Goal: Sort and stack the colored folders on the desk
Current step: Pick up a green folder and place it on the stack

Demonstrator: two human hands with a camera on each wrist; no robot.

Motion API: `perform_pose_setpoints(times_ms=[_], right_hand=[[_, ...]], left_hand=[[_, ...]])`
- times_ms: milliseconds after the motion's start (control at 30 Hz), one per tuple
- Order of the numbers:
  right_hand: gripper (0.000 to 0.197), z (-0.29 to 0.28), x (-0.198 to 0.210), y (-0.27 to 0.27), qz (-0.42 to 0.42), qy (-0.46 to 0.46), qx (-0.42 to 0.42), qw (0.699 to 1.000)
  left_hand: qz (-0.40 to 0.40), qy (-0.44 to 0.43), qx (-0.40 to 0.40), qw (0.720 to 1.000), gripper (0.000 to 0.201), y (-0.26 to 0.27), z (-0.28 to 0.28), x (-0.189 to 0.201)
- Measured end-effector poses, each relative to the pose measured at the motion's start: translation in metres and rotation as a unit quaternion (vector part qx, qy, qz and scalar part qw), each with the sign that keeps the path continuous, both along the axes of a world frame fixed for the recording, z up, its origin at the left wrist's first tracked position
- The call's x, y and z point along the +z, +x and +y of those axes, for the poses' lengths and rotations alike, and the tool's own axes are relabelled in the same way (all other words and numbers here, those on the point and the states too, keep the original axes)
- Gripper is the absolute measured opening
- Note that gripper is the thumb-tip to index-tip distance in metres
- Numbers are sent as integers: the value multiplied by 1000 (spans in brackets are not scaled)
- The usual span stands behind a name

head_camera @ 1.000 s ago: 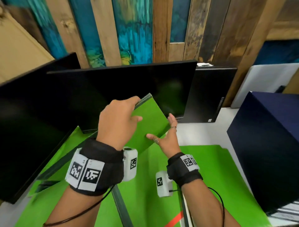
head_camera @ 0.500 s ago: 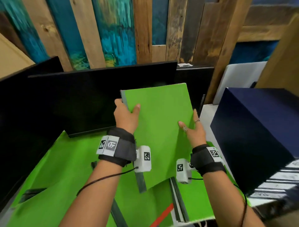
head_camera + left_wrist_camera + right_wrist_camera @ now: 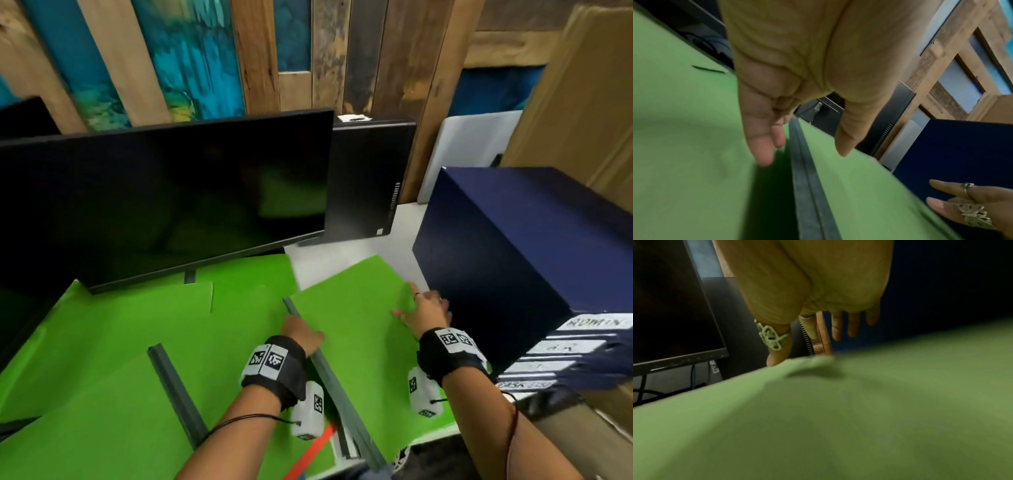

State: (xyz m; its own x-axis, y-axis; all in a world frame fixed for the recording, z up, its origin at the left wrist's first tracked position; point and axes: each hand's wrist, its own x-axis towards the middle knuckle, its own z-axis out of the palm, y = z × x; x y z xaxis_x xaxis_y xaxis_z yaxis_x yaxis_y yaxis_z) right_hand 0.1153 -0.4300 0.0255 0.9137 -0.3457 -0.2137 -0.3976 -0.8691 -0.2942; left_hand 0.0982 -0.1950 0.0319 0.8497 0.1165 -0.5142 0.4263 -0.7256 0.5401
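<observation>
A green folder (image 3: pixel 349 325) with a grey spine (image 3: pixel 329 370) lies low on the right of the desk (image 3: pixel 342 253), over another green folder's edge (image 3: pixel 346 442). My left hand (image 3: pixel 301 334) holds it at the spine. In the left wrist view, the thumb lies on the cover (image 3: pixel 859 186) and the fingers (image 3: pixel 764 154) hang down the spine's outer side. My right hand (image 3: pixel 421 308) rests flat on the cover near its right edge, fingers straight and spread; it also shows in the right wrist view (image 3: pixel 818 340). More green folders (image 3: pixel 137 325) lie overlapped on the left.
A dark monitor (image 3: pixel 164 205) stands behind the folders, with a black computer case (image 3: pixel 370 178) beside it. A big navy box (image 3: pixel 513 257) stands close to my right hand, with labelled navy binders (image 3: pixel 565 349) stacked in front of it. Cardboard (image 3: pixel 582 102) leans at the far right.
The green folder was held up in front of the monitor and has come down to the right, nearly flat beside the navy box. Both hands moved down with it.
</observation>
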Motion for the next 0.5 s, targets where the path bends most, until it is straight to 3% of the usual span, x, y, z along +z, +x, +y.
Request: perform_pose_setpoints(times_ms=[133,233,333,500], right_hand=[[84,15,-1,2,26,-29,39,998],[79,44,3,3,19,-24,108,994],[71,86,3,-1,19,37,208,977],[75,147,-4,-22,81,37,318,944]], left_hand=[[-27,126,-24,991,72,-1,27,-1],[-63,210,-15,976,58,0,62,2],[-65,293,0,954,50,-4,107,2],[35,344,50,937,102,-18,193,-2]])
